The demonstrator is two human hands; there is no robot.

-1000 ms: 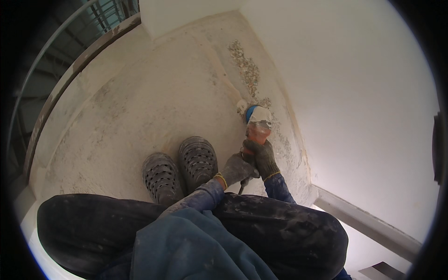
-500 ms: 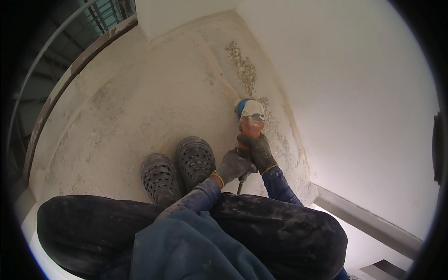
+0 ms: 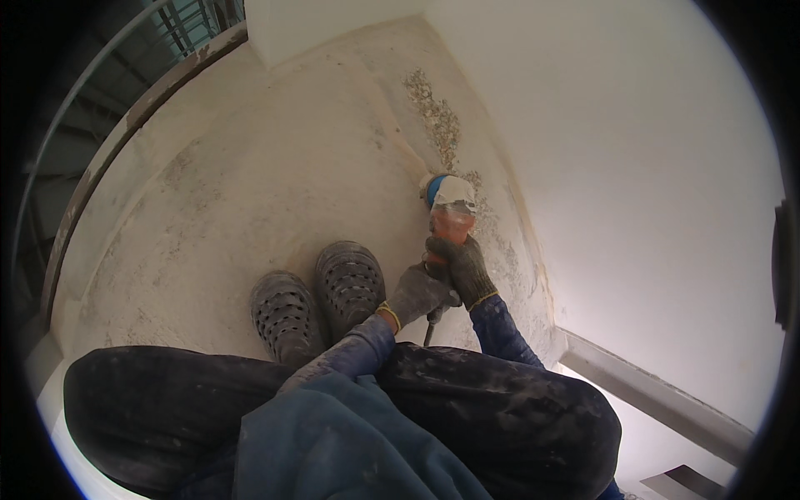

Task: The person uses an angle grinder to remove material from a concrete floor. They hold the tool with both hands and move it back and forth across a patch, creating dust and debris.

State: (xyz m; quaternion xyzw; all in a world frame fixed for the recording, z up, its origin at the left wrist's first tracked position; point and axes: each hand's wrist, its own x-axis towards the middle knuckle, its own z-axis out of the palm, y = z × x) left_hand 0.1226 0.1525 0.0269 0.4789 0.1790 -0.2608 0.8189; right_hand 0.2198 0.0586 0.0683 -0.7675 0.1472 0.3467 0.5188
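Observation:
An orange angle grinder (image 3: 452, 222) with a pale, dusty head and a blue rim rests with its disc end against the dusty floor (image 3: 275, 175). My right hand (image 3: 465, 268), in a dark knit glove with a yellow cuff edge, wraps round the grinder's body. Behind it my left hand (image 3: 417, 295), gloved too, closes round the rear end, where the cord (image 3: 429, 333) runs back toward my legs. The disc itself is mostly hidden beneath the head. Rough, chipped debris (image 3: 435, 117) lies in a strip just beyond the tool.
My dusty grey clogs (image 3: 350, 283) stand left of the tool. A white wall (image 3: 625, 167) rises on the right, with a pale ledge (image 3: 658, 392) low down. At the far left, a floor edge (image 3: 125, 125) borders a metal railing (image 3: 79, 87).
The grinder and both hands have shifted very slightly to the right in the picture. My grip on it looks the same.

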